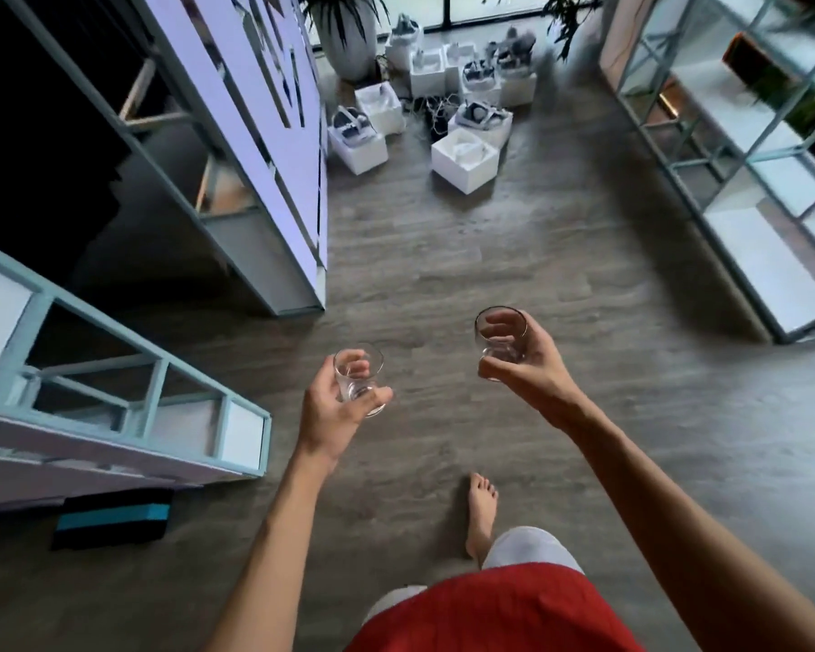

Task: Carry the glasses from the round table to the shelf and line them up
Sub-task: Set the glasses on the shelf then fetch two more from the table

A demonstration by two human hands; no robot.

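Observation:
I am standing on a wooden floor with a clear drinking glass in each hand. My left hand (332, 407) is wrapped around a small clear glass (359, 376), held upright at about waist height. My right hand (525, 364) grips a second clear glass (500, 338), a little higher and further forward. A pale blue metal shelf unit (128, 383) with white panels stands close on my left. Another shelf unit (744, 148) of the same kind runs along the right side. The round table is not in view.
Several white open boxes (464, 157) with wrapped items sit on the floor ahead, near a potted plant (349, 35). A tall white panel (274, 110) leans at the left. A black and blue box (114, 517) lies by the left shelf's foot. My bare foot (481, 510) is on the floor.

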